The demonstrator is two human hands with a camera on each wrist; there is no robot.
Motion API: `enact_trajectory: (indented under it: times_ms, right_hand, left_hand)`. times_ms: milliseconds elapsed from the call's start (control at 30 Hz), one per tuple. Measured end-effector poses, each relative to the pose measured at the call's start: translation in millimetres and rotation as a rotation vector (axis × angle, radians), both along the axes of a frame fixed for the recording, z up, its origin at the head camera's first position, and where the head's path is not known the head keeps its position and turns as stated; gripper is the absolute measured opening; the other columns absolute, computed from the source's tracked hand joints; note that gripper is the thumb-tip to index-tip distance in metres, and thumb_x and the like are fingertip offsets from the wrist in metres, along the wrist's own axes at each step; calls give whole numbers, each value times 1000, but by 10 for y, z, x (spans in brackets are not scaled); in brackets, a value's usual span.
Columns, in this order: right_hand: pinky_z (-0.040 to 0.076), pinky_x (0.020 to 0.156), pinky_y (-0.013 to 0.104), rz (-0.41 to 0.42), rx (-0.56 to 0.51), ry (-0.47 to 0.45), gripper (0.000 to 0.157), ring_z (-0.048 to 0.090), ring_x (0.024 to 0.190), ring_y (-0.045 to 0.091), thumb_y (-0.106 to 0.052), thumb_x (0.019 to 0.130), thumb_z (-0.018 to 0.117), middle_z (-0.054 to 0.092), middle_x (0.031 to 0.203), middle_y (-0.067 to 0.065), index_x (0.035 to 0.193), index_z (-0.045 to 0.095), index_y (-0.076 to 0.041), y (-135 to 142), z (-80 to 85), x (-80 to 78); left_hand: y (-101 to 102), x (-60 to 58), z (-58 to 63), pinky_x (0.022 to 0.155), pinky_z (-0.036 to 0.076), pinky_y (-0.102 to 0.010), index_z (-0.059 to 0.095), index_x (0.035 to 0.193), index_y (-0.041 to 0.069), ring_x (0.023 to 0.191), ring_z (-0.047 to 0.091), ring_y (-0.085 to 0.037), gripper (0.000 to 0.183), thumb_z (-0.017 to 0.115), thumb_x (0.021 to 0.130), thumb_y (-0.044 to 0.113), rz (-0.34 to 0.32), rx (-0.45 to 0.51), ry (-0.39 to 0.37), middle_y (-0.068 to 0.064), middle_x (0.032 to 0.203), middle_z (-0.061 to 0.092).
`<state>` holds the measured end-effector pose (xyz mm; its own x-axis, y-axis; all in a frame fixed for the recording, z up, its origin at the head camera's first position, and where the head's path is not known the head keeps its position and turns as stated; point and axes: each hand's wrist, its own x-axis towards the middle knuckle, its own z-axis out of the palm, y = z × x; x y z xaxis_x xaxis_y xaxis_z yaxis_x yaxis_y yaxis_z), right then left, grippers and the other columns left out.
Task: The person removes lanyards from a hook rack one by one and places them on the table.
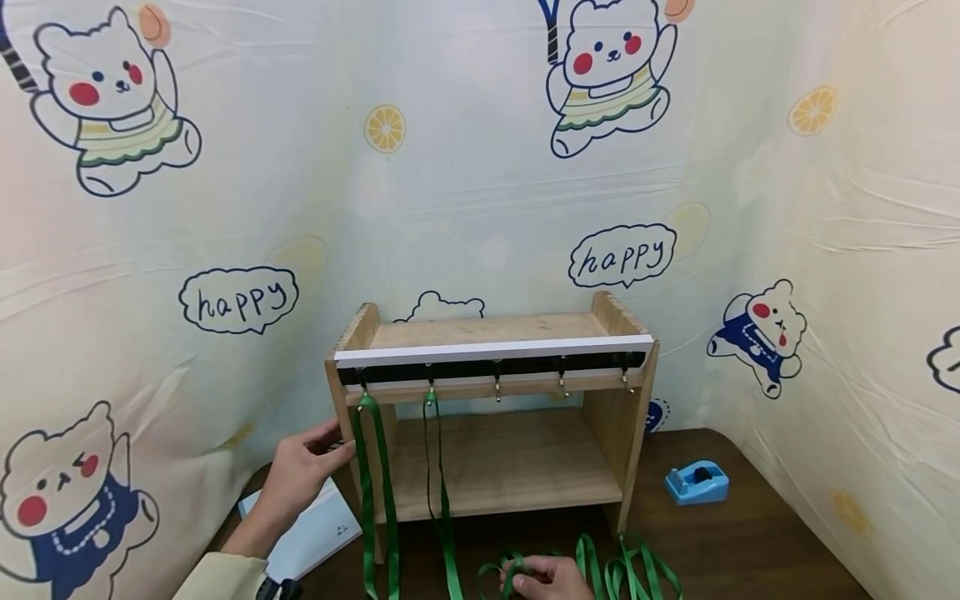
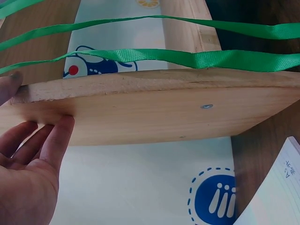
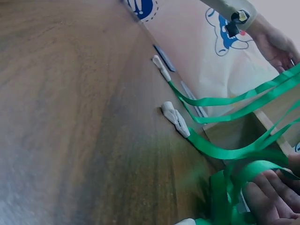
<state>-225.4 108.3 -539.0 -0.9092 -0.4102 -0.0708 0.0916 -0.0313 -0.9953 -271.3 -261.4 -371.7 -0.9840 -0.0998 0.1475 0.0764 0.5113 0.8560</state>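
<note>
A small wooden shelf (image 1: 510, 500) stands on the table. My left hand (image 1: 303, 467) grips its left side panel (image 2: 154, 110), thumb at the front edge and fingers against the outer face. Along the shelf's top front runs a black strip (image 1: 465, 367) with several metal hooks. Two green lanyards (image 1: 386, 467) hang in loops from the two leftmost hooks; white end pieces (image 3: 174, 119) show on them in the right wrist view. Below the shelf's front, my right hand (image 1: 551, 577) holds another green lanyard (image 3: 262, 166) in curled fingers. More green lanyards (image 1: 630, 571) lie right beside it.
A blue tape dispenser (image 1: 697, 483) sits on the dark wood table (image 1: 757, 533), right of the shelf. On the left lies a white and light-blue notebook (image 1: 315, 533), partly behind my left forearm. A printed cloth (image 1: 480, 192) hangs behind and at both sides.
</note>
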Motion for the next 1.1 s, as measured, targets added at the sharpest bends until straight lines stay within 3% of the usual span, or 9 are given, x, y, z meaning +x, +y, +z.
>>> enact_trajectory:
  times_ms: [233, 500, 800, 1100]
  right_hand:
    - [61, 89, 34, 42, -55, -13, 50, 73, 110, 27, -18, 96, 69, 70, 123, 26, 131, 58, 16, 36, 0, -61]
    - [60, 90, 33, 1, -52, 2, 49, 71, 114, 32, -15, 98, 66, 69, 124, 28, 133, 55, 18, 41, 101, -43]
    - [59, 91, 27, -33, -132, 23, 50, 72, 112, 17, -17, 100, 64, 68, 130, 24, 136, 54, 15, 135, 290, -82]
    - [59, 93, 30, -43, -122, 51, 41, 73, 108, 15, -16, 101, 61, 73, 123, 16, 133, 60, 10, 237, 505, -93]
  left_hand:
    - [-3, -2, -5, 90, 60, -33, 48, 152, 10, 122, 61, -29, 65, 70, 95, 34, -6, 3, 5, -19, 140, 62]
    - [-14, -13, -24, 88, 60, -32, 48, 151, 11, 120, 62, -28, 64, 70, 96, 35, -11, 8, 12, -18, 139, 63]
    - [-8, -19, 3, 90, 59, -33, 48, 151, 11, 122, 61, -29, 65, 70, 96, 36, -8, 3, 8, -18, 141, 62]
    - [-1, 0, -3, 94, 58, -40, 48, 151, 11, 122, 61, -29, 64, 69, 96, 36, -3, -9, 3, -19, 141, 62]
